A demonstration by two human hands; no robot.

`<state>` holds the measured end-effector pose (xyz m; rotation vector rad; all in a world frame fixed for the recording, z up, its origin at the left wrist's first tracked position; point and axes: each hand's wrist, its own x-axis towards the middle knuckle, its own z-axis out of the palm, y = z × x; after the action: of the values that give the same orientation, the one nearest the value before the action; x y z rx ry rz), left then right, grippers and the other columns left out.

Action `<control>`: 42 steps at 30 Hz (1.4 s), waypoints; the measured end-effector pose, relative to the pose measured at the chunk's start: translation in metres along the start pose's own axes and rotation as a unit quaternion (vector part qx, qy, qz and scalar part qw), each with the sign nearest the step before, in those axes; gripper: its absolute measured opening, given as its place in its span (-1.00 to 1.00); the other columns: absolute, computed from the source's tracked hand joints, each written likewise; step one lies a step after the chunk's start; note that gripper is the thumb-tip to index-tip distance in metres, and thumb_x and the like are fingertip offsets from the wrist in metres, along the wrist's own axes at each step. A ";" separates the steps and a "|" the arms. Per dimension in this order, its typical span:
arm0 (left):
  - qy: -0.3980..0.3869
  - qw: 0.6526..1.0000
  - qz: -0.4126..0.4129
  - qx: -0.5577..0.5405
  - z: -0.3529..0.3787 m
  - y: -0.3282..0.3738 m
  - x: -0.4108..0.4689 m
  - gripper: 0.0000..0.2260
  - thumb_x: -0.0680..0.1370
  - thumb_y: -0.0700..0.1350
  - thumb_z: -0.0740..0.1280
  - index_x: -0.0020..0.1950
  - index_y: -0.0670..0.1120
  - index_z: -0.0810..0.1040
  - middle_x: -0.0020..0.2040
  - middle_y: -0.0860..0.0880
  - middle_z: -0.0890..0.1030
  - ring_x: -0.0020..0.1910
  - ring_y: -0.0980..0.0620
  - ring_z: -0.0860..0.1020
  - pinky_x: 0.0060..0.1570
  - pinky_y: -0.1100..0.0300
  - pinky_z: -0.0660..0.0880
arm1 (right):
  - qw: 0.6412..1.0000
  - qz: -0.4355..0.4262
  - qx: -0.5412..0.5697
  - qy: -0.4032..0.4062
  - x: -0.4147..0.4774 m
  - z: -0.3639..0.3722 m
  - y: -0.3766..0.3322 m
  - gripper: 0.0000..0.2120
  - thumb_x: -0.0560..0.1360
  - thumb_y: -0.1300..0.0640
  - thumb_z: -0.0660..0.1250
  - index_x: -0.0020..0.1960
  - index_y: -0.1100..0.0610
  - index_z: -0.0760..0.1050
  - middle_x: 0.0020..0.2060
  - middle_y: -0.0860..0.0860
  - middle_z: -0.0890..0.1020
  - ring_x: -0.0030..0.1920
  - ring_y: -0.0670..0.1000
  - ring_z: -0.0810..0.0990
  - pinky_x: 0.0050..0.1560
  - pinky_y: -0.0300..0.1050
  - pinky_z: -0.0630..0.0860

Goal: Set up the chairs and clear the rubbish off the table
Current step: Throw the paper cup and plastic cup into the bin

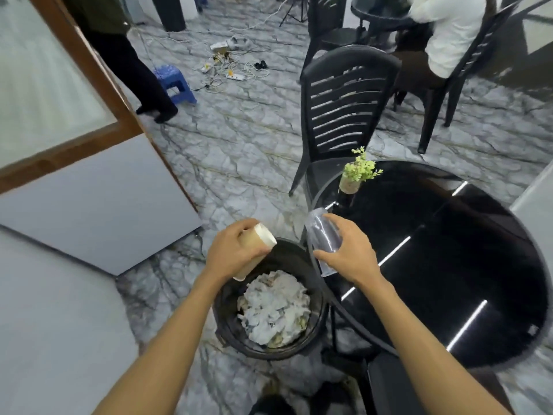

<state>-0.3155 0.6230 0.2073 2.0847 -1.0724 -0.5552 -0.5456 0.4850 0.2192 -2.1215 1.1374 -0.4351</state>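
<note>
Two hands, one paper cup [257, 245], one clear cup [323, 238], one bin [269, 348].

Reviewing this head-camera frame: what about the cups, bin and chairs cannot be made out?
- Paper cup: contents unseen; the left hand wraps it, and its mouth is turned away.
- Clear plastic cup: lower part hidden by the right hand.
- Bin: anything under the crumpled tissue is covered.
- Near chair: cut off by the bottom edge.

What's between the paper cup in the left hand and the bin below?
Nothing: in the head view the tan paper cup hangs directly over the black round bin, with only air between.
</note>
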 end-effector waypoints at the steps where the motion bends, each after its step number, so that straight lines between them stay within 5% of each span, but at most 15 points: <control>1: 0.016 1.000 -0.020 -0.018 -0.008 -0.012 -0.006 -0.48 0.26 0.16 0.59 0.18 0.22 0.57 0.06 0.27 0.60 0.04 0.25 0.55 -0.05 0.27 0.46 | 1.000 -0.003 0.002 -0.009 -0.004 0.013 -0.010 -0.24 0.28 -0.13 0.50 0.42 -0.20 0.28 0.35 -0.17 0.44 0.31 -0.12 0.43 0.21 -0.02 0.49; 6: 0.056 0.990 -0.105 -0.078 -0.025 -0.060 -0.023 -0.56 0.31 0.11 0.59 0.12 0.23 0.54 0.03 0.15 0.58 0.03 0.10 0.56 -0.13 0.24 0.47 | 0.999 -0.015 0.006 -0.040 -0.018 0.064 -0.035 -0.23 0.29 -0.13 0.51 0.44 -0.11 0.29 0.38 -0.14 0.44 0.37 -0.09 0.40 0.28 -0.05 0.44; 10: 0.067 0.981 -0.158 -0.093 -0.022 -0.080 -0.028 -0.50 0.35 0.14 0.56 0.24 0.12 0.52 0.08 0.10 0.56 -0.06 0.17 0.53 -0.26 0.34 0.40 | 0.998 -0.015 0.004 -0.064 -0.021 0.093 -0.038 -0.23 0.30 -0.15 0.48 0.45 -0.10 0.29 0.37 -0.17 0.44 0.37 -0.12 0.38 0.28 -0.13 0.40; 23: 0.029 0.965 -0.234 -0.114 0.070 -0.166 0.004 -0.44 0.34 0.15 0.55 0.30 0.08 0.51 0.20 0.01 0.61 0.03 0.07 0.56 -0.05 0.20 0.47 | 0.993 0.073 0.022 -0.086 0.001 0.202 0.047 -0.21 0.29 -0.07 0.54 0.44 -0.07 0.29 0.39 -0.06 0.43 0.37 -0.03 0.41 0.30 -0.01 0.43; 29: -0.052 0.952 -0.285 -0.095 0.102 -0.204 0.004 -0.24 0.34 0.25 0.51 0.48 0.08 0.37 0.45 -0.05 0.45 0.39 -0.02 0.45 0.15 0.20 0.37 | 0.979 0.131 -0.027 -0.153 -0.001 0.235 0.090 -0.03 0.31 -0.19 0.53 0.55 -0.01 0.10 0.56 0.05 0.15 0.55 0.05 0.12 0.49 0.09 0.21; 37: -0.019 0.965 -0.246 -0.089 0.092 -0.196 -0.002 -0.41 0.43 0.18 0.48 0.40 0.05 0.46 0.31 0.01 0.56 0.27 0.01 0.51 0.11 0.19 0.40 | 0.985 0.115 0.024 -0.127 -0.005 0.217 0.078 -0.31 0.42 0.05 0.50 0.47 0.09 0.30 0.42 0.05 0.41 0.39 0.03 0.39 0.37 -0.09 0.35; 42: -0.017 0.974 -0.185 -0.128 0.061 -0.150 0.013 -0.57 0.46 0.09 0.49 0.30 0.10 0.52 0.17 0.09 0.61 0.13 0.13 0.53 0.14 0.20 0.45 | 0.993 0.030 0.049 -0.102 0.002 0.175 0.029 -0.53 0.44 0.09 0.47 0.32 0.07 0.47 0.18 -0.05 0.58 0.12 -0.17 0.50 0.16 -0.35 0.39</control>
<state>-0.2701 0.6478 0.0528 2.0545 -0.5902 -0.8641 -0.4623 0.5440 0.0741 -1.9908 1.0391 -0.2349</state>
